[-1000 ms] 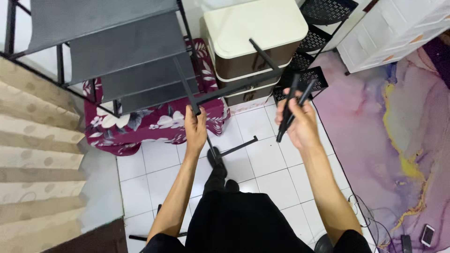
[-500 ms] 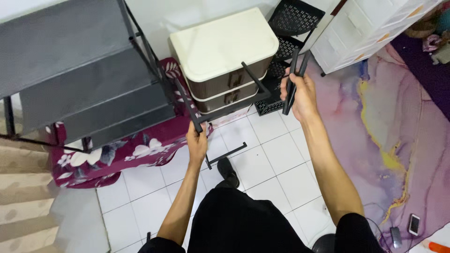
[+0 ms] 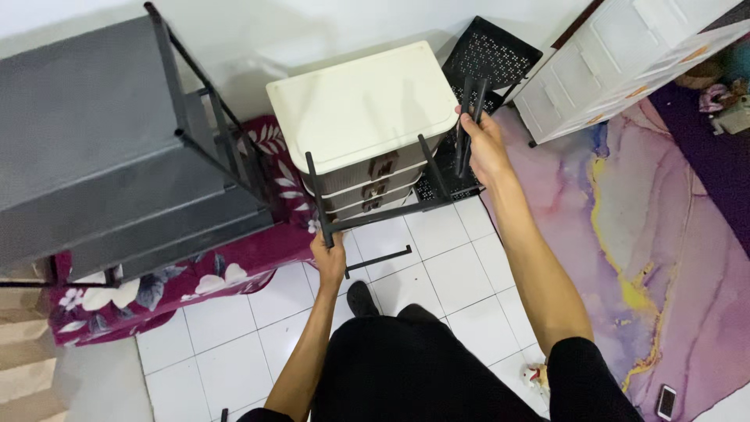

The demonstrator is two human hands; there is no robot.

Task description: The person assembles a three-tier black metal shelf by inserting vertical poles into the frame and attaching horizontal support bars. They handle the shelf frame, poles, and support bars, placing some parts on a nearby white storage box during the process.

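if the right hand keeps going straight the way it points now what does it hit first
Probably the black perforated rack by the wall. The right hand, shut on two black rods, points up and away, with the cream-topped drawer unit just to its left. Depth is unclear from one view.

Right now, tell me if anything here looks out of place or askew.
The black frame piece in the left hand hangs tilted in the air, unattached to the grey shelf rack. The right hand grips two loose black rods. A phone lies on the marbled mat's edge.
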